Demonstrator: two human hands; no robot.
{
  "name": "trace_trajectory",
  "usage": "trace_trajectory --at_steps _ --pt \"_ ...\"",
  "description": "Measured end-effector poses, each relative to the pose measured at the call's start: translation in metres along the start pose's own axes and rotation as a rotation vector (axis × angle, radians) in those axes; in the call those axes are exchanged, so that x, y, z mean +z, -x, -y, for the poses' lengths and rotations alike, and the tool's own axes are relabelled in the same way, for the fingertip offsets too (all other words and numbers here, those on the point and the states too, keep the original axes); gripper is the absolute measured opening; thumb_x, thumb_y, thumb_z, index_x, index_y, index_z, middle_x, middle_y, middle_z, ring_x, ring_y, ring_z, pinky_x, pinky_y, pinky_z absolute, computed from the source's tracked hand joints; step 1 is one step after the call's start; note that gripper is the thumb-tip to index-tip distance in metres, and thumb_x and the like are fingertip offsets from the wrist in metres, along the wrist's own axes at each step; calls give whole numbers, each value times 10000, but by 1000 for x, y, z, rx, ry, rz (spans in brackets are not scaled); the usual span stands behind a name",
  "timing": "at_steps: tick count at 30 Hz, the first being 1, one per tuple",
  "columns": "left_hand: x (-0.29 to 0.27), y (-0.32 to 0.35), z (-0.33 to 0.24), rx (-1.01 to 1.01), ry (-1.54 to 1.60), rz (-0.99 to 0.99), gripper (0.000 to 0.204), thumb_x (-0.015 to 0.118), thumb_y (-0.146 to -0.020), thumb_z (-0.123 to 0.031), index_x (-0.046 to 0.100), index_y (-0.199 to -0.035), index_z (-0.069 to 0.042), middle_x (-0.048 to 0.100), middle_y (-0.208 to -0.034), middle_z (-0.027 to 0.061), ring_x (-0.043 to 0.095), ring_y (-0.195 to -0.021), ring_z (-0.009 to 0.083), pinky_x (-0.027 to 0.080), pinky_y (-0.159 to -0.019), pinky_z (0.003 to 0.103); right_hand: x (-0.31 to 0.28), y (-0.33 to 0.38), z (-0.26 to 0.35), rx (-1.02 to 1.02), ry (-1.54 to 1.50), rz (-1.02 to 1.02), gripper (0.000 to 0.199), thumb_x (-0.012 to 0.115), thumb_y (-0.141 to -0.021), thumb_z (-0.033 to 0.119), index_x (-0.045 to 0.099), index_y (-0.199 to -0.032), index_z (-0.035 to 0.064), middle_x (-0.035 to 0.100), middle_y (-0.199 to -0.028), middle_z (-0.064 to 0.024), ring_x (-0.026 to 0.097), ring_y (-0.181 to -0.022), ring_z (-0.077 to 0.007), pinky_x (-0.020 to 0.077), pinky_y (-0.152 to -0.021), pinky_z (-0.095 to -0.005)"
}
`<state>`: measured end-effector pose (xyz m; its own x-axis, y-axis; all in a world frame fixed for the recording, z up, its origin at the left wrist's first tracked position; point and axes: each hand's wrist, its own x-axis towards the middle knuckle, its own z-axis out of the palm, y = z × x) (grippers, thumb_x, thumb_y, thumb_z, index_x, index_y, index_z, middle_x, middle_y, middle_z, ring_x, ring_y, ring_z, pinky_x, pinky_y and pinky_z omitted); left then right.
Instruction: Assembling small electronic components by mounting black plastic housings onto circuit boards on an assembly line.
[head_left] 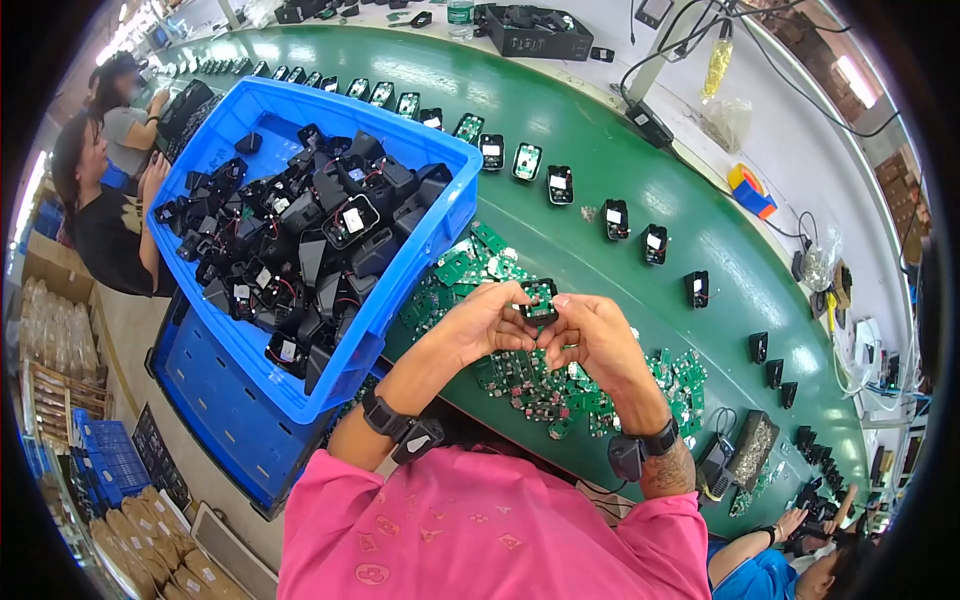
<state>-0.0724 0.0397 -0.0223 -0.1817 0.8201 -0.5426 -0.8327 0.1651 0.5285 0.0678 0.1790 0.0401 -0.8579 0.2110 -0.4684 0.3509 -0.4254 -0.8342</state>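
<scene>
Left hand (487, 322) and right hand (592, 338) both pinch one small black housing (540, 301) with a green board, held above the green counter (620, 160). Long axis roughly near-to-far; board face toward camera.

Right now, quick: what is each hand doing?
Left hand: closed on the small black case with a green circuit board.
Right hand: closed on the same case from the other side.
</scene>
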Motion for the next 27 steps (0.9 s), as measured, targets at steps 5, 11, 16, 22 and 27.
trace_trajectory --at_steps 5,11,16,22,27 --pt "21 16 2 241 -260 -30 391 577 -878 -135 603 -1239 13 682 -815 140 702 -621 196 586 -568 259 7 7 -1 -129 286 -33 306 550 -947 120 612 -1210 -24 695 -882 -141 687 -674 -191 575 -576 -289" --pt "23 30 -2 538 -793 -42 592 554 -886 -27 470 -1469 -90 597 -803 28 645 -645 99 539 -557 238 -6 3 -3 -349 723 -32 376 580 -906 26 608 -1279 -8 703 -966 -77 673 -834 -126 570 -689 -289" --pt "27 29 -1 619 -871 -70 625 538 -858 -18 464 -1475 -90 508 -729 -4 530 -600 50 523 -577 234 -7 -2 -6 -354 789 -85 257 600 -940 38 667 -1173 -46 711 -910 -57 662 -834 -105 591 -691 -287" --pt "21 22 7 625 -936 -128 660 540 -841 -31 436 -1490 -92 489 -675 -4 500 -578 63 487 -550 258 -11 -9 -12 -264 691 -52 284 606 -938 36 644 -1203 -58 710 -917 -68 666 -822 -106 594 -690 -285" --pt "4 3 8 539 -920 -117 660 544 -864 -40 397 -1507 -78 550 -706 1 569 -590 80 497 -544 245 -2 -5 0 -676 1208 9 837 784 -755 95 376 -1483 27 581 -1270 -202 628 -1094 -357 523 -920 -409"
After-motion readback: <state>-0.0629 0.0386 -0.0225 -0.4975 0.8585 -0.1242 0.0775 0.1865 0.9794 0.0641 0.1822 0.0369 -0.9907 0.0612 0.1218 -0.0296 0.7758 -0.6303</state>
